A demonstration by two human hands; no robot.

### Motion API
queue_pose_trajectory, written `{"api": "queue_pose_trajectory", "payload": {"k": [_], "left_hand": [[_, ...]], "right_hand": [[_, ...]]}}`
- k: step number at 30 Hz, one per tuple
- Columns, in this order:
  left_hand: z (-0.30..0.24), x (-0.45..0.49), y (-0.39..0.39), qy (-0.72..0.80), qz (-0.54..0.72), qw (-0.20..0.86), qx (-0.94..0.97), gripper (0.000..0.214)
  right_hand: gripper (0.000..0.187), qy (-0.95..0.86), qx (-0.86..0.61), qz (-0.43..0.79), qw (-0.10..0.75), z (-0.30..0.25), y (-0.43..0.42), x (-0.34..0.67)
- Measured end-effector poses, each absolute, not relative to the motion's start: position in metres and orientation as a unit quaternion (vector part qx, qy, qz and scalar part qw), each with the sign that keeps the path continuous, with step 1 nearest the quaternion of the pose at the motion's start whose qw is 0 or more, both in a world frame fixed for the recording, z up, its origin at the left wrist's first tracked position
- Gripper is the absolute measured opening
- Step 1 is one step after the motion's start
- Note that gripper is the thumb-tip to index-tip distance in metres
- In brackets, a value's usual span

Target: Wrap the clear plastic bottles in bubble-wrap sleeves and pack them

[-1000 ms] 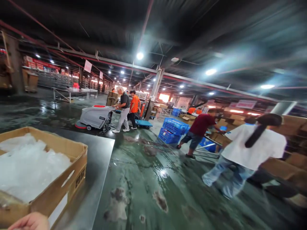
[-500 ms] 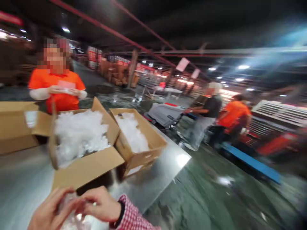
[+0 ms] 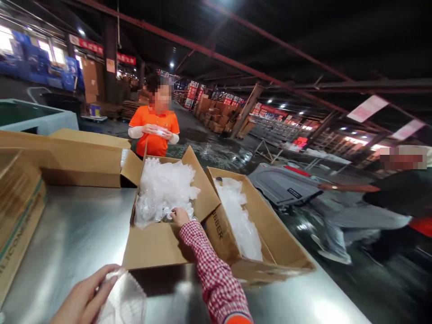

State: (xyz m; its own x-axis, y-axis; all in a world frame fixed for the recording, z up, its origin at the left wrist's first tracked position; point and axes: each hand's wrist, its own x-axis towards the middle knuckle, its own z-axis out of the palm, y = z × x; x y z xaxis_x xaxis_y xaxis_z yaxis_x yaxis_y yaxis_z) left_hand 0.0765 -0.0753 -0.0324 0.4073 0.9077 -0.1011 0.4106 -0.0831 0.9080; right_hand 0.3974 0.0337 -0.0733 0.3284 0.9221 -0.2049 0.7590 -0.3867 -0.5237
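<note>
Low at the left, my left hand point(image 3: 86, 294) is closed on a clear plastic bag point(image 3: 125, 300), thumb and fingers pinching its upper edge. What the bag contains, if anything, I cannot make out. My right hand point(image 3: 181, 217), in a red checked sleeve point(image 3: 216, 265), reaches over the front flap of an open cardboard box point(image 3: 153, 245). Its fingers are bent together at the near edge of a heap of clear plastic bags point(image 3: 167, 184) in that box. Small shiny pieces show by the fingertips; what they grip is too small to name.
To the right stands a second open box point(image 3: 286, 238) with white plastic bags point(image 3: 238, 211). More cartons point(image 3: 77, 157) line the left side of the metal table point(image 3: 87, 216). A co-worker in an orange shirt point(image 3: 153, 130) stands behind it; another person's arm point(image 3: 351, 188) touches a grey machine point(image 3: 286, 184).
My right hand has left my left hand and reached forward to the box. The left hand still holds clear plastic. The view has swung left.
</note>
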Motion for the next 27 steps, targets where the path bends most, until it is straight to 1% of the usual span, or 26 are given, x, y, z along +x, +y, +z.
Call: {"api": "queue_pose_trajectory", "payload": {"k": [3, 6, 10, 13, 16, 18, 20, 22, 23, 24, 25, 27], "left_hand": [[-0.033, 0.072, -0.063, 0.518, 0.247, 0.503, 0.646, 0.062], [-0.033, 0.07, -0.052, 0.528, 0.258, 0.504, 0.633, 0.067], [-0.028, 0.072, -0.035, 0.511, 0.247, 0.52, 0.639, 0.062], [-0.026, 0.074, -0.023, 0.507, 0.255, 0.513, 0.645, 0.049], [-0.028, 0.077, -0.014, 0.539, 0.256, 0.46, 0.657, 0.04], [-0.03, 0.078, -0.01, 0.572, 0.229, 0.394, 0.682, 0.04], [-0.032, 0.08, -0.006, 0.593, 0.198, 0.328, 0.708, 0.041], [-0.03, 0.083, -0.003, 0.602, 0.181, 0.29, 0.722, 0.04], [-0.029, 0.085, -0.001, 0.602, 0.178, 0.284, 0.724, 0.039], [-0.027, 0.087, -0.001, 0.6, 0.179, 0.285, 0.725, 0.038], [-0.026, 0.088, 0.0, 0.596, 0.179, 0.288, 0.728, 0.039], [-0.022, 0.09, -0.002, 0.582, 0.182, 0.301, 0.733, 0.04]], "right_hand": [[0.026, -0.502, -0.835, 0.195, 0.109, -0.098, 0.061, 0.393], [0.031, -0.491, -0.853, 0.156, 0.087, -0.116, 0.069, 0.385], [0.038, -0.496, -0.854, 0.129, 0.094, -0.129, 0.069, 0.384], [0.035, -0.51, -0.84, 0.136, 0.124, -0.13, 0.065, 0.39], [0.029, -0.518, -0.821, 0.144, 0.193, -0.118, 0.055, 0.394], [0.032, -0.521, -0.804, 0.14, 0.251, -0.1, 0.042, 0.391], [0.038, -0.524, -0.748, 0.16, 0.374, -0.076, 0.021, 0.378], [0.042, -0.528, -0.636, 0.201, 0.526, -0.052, -0.006, 0.358], [0.041, -0.535, -0.572, 0.218, 0.582, -0.041, -0.021, 0.346], [0.039, -0.552, -0.519, 0.227, 0.613, -0.031, -0.035, 0.333], [0.036, -0.579, -0.484, 0.229, 0.615, -0.023, -0.049, 0.321], [0.033, -0.636, -0.45, 0.224, 0.585, -0.013, -0.07, 0.3]]}}
